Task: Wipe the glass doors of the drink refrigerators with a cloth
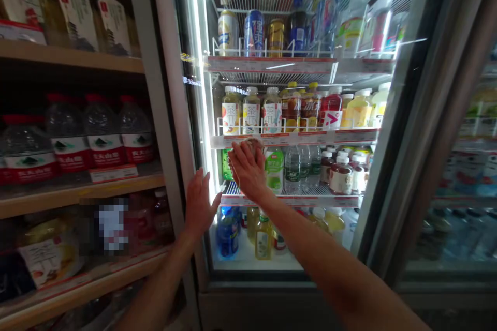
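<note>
My right hand (248, 170) lies pressed against the glass door (248, 282) of a lit drinks fridge, its fingers together over a crumpled, brownish cloth (255, 144). Only a little of that cloth shows past the fingers, so its size is hidden. Through the pane behind it runs the shelf edge with price strips (310, 137). Lower and to the left, my left hand (200, 204) rests open on the left edge of the door, thumb spread from the fingers, with nothing in it.
Behind the glass, shelves hold cans (254, 33), tea bottles (251, 111) and water bottles (292, 168). On the left, wooden shelves (77, 194) carry large red-labelled water bottles (103, 137). A metal door frame (427, 150) stands at the right, with another fridge beyond it.
</note>
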Tool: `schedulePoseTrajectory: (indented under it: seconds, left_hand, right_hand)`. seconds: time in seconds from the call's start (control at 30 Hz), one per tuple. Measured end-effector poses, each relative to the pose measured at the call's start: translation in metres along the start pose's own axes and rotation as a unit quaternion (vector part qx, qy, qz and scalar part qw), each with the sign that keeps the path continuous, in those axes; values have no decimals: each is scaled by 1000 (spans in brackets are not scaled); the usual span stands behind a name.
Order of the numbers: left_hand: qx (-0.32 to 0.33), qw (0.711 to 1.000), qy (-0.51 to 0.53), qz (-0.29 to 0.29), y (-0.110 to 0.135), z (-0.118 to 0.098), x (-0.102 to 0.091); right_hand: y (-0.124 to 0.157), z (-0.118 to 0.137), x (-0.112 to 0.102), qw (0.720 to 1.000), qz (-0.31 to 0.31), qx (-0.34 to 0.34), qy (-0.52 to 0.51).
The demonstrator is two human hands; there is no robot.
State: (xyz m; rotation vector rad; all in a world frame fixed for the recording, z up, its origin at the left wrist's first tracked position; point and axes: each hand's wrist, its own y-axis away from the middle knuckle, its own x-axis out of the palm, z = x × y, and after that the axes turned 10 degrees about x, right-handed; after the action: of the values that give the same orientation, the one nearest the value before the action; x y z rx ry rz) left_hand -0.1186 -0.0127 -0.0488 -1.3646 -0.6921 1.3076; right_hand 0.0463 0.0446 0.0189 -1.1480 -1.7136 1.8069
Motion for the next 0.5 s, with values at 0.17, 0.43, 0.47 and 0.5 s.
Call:
schedulePoseTrajectory:
  seconds: [0.17,0.43,0.47,0.5]
  left_hand:
    - [-12,999,3,32,13,17,-15]
    - [-36,999,23,16,6,12,-18]
    - [-26,999,23,22,5,11,-19]
    - [-19,999,21,27,5,11,-20]
  right_hand:
    - [-9,-35,-14,999,-22,45,3]
    - [-4,10,3,969,152,-196,-13]
    - [-13,16,5,957,167,-236,-20]
    - [-24,19,5,956,162,-244,-25]
